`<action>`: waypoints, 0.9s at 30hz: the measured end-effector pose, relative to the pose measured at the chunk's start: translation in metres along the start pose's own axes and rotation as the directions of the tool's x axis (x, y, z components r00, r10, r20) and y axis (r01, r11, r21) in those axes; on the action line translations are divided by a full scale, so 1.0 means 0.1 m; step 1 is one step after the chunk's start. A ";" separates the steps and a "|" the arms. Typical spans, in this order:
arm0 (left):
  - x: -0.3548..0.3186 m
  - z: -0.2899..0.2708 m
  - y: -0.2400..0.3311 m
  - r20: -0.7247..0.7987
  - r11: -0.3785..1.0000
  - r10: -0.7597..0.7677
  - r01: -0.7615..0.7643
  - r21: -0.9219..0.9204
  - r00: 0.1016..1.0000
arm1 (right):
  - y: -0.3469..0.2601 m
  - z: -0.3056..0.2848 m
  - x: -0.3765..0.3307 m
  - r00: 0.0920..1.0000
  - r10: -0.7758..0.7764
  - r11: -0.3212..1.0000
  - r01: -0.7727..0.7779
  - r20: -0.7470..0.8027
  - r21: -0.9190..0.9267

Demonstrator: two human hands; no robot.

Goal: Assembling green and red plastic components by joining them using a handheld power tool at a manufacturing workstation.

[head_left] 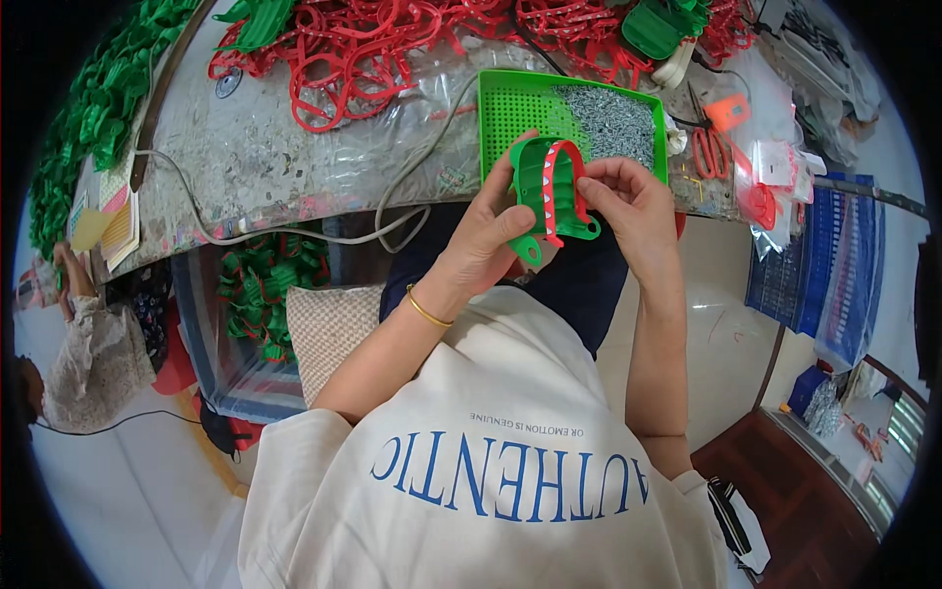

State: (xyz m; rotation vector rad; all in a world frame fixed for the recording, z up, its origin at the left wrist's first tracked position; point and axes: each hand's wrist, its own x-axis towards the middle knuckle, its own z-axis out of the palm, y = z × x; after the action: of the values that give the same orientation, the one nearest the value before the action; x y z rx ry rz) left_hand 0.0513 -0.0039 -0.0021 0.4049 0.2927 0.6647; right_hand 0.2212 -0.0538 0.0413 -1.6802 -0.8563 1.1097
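Note:
My left hand [483, 239] grips a green plastic shell [531, 187] by its left side, thumb across the front and fingers behind. The shell is ribbed and looks like a toy crocodile jaw, with small round tabs at its lower end. A curved red plastic strip with white tooth shapes [549, 196] lies along the shell's inside. On the right, the thumb and fingers of my right hand [631, 208] pinch the red strip's edge. Just behind both hands sits a bright green perforated basket [510, 80], holding many small silver metal pieces [613, 123], perhaps screws, at its right side.
Red strips [343, 49] heap along the table's far side; green shells [93, 108] pile at left. Orange-handled scissors [710, 152] lie right of the basket. A grey cable [294, 234] crosses the table edge. Below stands a crate [257, 393] of red-green pieces. A co-worker's hand [74, 275] shows far left.

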 end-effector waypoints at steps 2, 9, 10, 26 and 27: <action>0.01 -0.01 0.00 -0.001 1.000 -0.003 0.003 0.002 1.000 | 0.00 0.01 0.00 1.000 0.001 1.000 -0.001 -0.005 -0.010; -0.01 0.03 0.02 -0.012 0.996 -0.015 0.016 0.086 1.000 | 0.01 0.08 -0.03 0.996 -0.030 0.993 0.020 -0.087 -0.114; -0.01 0.04 0.02 -0.029 0.996 -0.011 0.013 0.092 1.000 | 0.01 0.08 -0.04 0.996 -0.029 0.993 0.019 -0.085 -0.114; 0.00 0.00 0.08 -0.013 0.999 -0.035 0.035 0.017 0.999 | 0.03 0.06 -0.04 1.000 -0.019 1.000 0.019 0.000 0.021; -0.01 -0.06 0.05 0.020 0.997 -0.072 0.073 -0.039 0.997 | -0.02 0.05 -0.07 0.999 -0.011 0.998 0.009 0.030 0.059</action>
State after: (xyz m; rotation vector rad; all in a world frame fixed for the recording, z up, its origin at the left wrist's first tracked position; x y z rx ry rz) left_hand 0.0454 0.0005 -0.0049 0.3606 0.2746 0.5948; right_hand 0.2143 -0.0581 0.0443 -1.6127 -0.8417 1.1457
